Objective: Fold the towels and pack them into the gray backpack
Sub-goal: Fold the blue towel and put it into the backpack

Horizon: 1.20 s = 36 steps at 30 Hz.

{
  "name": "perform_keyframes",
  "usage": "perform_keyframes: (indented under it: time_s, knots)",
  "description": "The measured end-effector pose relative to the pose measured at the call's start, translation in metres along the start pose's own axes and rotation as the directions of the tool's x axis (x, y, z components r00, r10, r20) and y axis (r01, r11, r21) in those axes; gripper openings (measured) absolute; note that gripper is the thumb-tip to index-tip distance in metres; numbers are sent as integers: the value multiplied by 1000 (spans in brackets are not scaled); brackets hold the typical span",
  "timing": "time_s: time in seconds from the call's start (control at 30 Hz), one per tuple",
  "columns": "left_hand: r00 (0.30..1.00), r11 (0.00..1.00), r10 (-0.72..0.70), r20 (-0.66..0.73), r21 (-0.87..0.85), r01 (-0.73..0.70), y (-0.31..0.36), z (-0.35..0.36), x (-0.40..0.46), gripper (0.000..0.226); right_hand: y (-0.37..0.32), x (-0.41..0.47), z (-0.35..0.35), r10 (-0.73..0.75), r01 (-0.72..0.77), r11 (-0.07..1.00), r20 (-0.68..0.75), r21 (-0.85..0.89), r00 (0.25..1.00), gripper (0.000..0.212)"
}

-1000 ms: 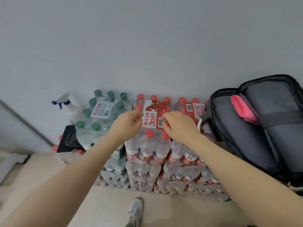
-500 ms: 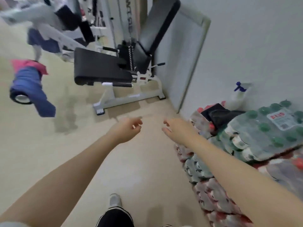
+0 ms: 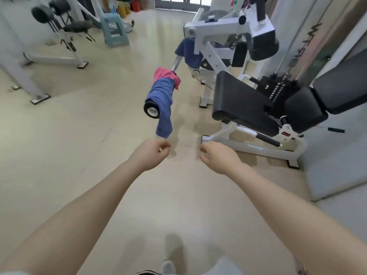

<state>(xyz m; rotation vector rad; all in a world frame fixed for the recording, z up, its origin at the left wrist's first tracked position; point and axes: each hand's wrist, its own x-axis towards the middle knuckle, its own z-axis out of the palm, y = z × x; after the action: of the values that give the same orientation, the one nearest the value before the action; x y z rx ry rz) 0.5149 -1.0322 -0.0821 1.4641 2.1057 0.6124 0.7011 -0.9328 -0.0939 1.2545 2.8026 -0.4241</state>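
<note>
Head view: both arms extended forward over the beige floor (image 3: 79, 126). Left hand (image 3: 150, 154) empty, fingers loosely curled, thumb near forefinger. Right hand (image 3: 217, 157) empty, fingers loosely curled. The hands are apart, neither touching cloth. Blue towel (image 3: 161, 100) draped over the padded roller (image 3: 152, 111) of the white gym machine (image 3: 214, 42), one corner hanging just above the left hand. Pink towel (image 3: 164, 75) on the same bar, behind the blue. Second blue towel (image 3: 188, 52) hangs higher on the frame. Black bench (image 3: 244, 104) at right.
</note>
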Motion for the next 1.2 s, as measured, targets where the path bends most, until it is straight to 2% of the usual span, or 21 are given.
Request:
perform_keyframes:
  time_s: [0.3, 0.53, 0.77, 0.93, 1.03, 1.2]
  knots:
    - [991, 994, -110, -76, -25, 109, -98, -84, 116, 23, -47, 191, -4, -75, 77, 997, 39, -29, 996, 29]
    - [993, 994, -58, -105, 82, 67, -147, -143, 279, 25, -45, 385, -13, -70, 70, 998, 46, 10, 997, 27]
    - [999, 994, -46, -26, 103, 48, -180, -197, 437, 25, -43, 562, -39, -75, 69, 995, 79, 72, 994, 26]
    - [999, 994, 5, 39, 105, -9, -203, -216, 537, 25, -34, 656, -21, -26, 16, 998, 175, 60, 984, 31]
    - [992, 989, 72, 101, 123, -84, -217, -223, 603, 24, -24, 712, -12, 37, -51, 997, 233, 54, 972, 40]
    - [956, 979, 109, 271, 136, -150, -252, -226, 709, 24, -7, 794, 18, 160, -191, 977, 272, 90, 949, 39]
